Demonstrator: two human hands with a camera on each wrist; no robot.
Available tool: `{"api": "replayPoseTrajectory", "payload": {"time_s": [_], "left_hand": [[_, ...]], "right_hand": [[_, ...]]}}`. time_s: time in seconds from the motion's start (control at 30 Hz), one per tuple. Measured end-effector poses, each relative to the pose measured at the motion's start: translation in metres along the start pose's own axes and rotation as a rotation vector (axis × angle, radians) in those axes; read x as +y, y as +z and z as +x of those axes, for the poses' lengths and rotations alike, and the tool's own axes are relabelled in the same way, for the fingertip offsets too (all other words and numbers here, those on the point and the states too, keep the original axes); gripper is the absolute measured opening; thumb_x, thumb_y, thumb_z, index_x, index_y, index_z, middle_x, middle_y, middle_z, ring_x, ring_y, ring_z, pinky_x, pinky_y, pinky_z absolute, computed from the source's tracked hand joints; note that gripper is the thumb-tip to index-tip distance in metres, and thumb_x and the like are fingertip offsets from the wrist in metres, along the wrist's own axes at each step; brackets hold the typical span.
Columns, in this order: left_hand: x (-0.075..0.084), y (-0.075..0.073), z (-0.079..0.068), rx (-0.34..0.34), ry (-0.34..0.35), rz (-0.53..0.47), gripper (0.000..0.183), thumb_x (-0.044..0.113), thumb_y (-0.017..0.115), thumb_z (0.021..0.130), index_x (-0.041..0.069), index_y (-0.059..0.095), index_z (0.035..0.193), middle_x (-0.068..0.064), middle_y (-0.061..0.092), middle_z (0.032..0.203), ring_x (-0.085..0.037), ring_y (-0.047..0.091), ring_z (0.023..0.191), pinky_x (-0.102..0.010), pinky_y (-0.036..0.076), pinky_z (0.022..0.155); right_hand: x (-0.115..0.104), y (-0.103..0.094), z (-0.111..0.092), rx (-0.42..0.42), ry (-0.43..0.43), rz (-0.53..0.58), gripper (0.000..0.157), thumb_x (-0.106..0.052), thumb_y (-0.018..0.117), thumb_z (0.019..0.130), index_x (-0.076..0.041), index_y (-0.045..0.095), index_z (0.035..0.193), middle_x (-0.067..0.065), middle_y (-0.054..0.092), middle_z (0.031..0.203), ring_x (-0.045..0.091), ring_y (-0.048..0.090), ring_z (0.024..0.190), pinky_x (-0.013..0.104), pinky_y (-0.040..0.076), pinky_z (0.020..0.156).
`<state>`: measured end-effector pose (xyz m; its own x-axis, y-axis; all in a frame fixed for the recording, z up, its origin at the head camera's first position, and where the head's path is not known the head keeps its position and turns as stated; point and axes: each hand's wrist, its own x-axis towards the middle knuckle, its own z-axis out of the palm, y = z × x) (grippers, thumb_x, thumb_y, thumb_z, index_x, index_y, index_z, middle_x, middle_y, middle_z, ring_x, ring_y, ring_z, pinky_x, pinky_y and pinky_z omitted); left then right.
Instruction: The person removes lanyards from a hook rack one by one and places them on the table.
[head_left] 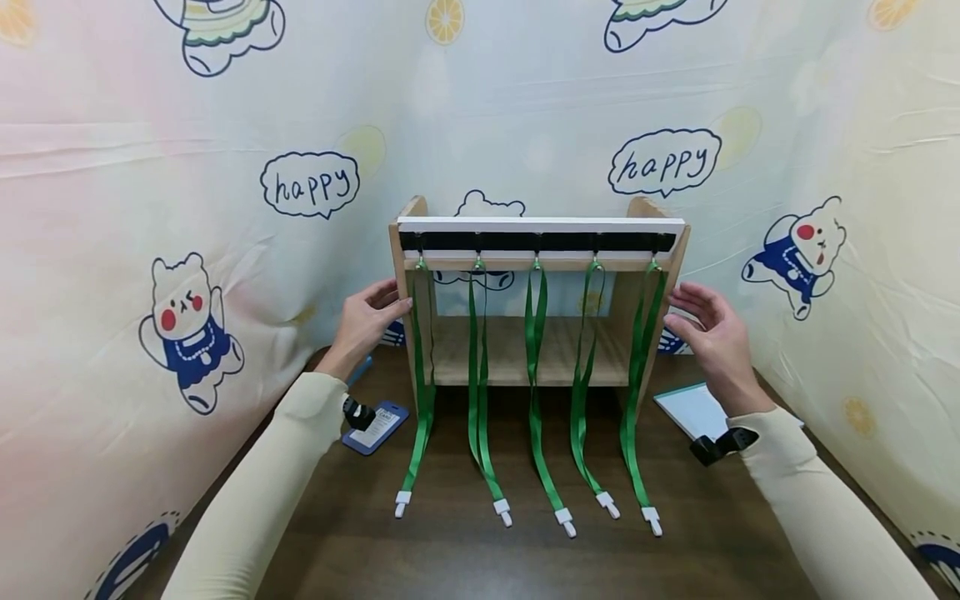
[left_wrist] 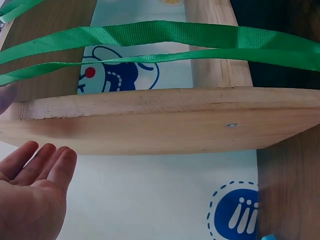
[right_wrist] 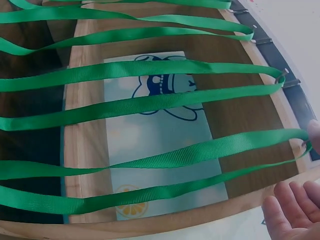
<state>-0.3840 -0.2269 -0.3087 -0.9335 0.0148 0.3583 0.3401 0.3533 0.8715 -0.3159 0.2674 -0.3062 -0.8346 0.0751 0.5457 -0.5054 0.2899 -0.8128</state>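
Note:
A wooden rack stands on the table, with a white front bar bearing a black strip. Several green lanyards hang from hooks on it, their white clips lying toward the front. My left hand is at the rack's left side panel, thumb by the front edge. In the left wrist view its fingers lie loosely extended beside the panel's outer face. My right hand is at the right side panel, fingers slightly bent; whether they touch the wood I cannot tell. Neither hand grips a lanyard.
On the brown table, a blue badge holder with a printed card lies left of the rack. A pale sheet with a teal edge lies to the right, partly behind my right wrist. A cartoon-printed cloth surrounds the table's back and sides.

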Motion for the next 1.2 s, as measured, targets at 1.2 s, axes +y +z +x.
{"api": "replayPoseTrajectory", "payload": {"time_s": [1.2], "left_hand": [[0.007,0.013,0.002,0.097,-0.042,-0.005,0.057,0.039,0.072,0.093,0.015,0.058,0.144,-0.012,0.063,0.14,-0.027,0.061,0.128,-0.049,0.05,0.111]], "right_hand": [[-0.013,0.04,0.017,0.153,0.07,-0.238,0.055,-0.046,0.063,0.097,-0.018,0.055,0.143,0.005,0.065,0.136,0.013,0.064,0.116,0.022,0.055,0.1]]}}
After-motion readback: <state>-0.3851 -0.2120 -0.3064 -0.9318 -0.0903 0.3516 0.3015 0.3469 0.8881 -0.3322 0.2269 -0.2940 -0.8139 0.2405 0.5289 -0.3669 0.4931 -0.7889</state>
